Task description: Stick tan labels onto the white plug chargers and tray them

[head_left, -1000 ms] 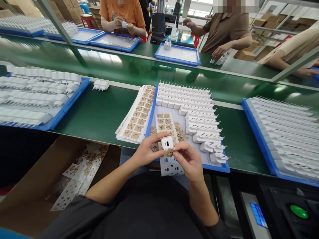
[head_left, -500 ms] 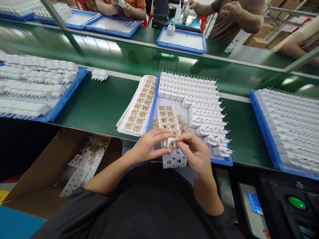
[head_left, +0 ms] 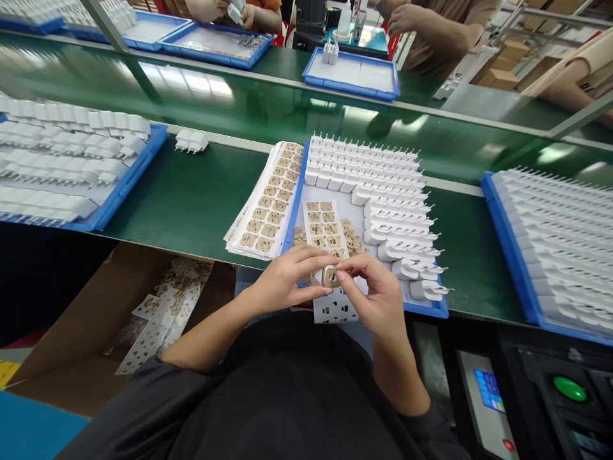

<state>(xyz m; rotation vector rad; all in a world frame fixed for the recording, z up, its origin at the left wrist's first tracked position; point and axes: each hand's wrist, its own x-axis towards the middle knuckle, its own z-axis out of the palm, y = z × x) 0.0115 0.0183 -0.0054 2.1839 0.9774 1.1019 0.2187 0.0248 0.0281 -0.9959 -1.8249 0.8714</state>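
Observation:
My left hand (head_left: 290,278) grips a white charger plug (head_left: 317,276) between thumb and fingers, its end face turned toward my right hand. A brown sticker (head_left: 330,276) with dark cut-outs lies over that face. At the sticker's right edge, the thumb and fingertips of my right hand (head_left: 378,297) are pinched together. Beneath both hands runs a sheet of brown stickers (head_left: 326,225), its lower strip peeled bare. Loose brown pieces (head_left: 352,236) are scattered beside it in the blue tray (head_left: 293,211). Rows of white charger plugs (head_left: 397,211) stand in the tray, pins outward.
Left of the tray lies a stack of sticker sheets (head_left: 265,204). More trays of chargers flank it, at left (head_left: 134,172) and right (head_left: 507,255). Two chargers (head_left: 191,140) sit on the green bench (head_left: 201,198). An open carton (head_left: 71,326) holds scraps below. Co-workers sit opposite.
The sticker now lies more squarely on the charger's face, where it sat askew before. My right fingertips have shifted slightly left and down along its edge.

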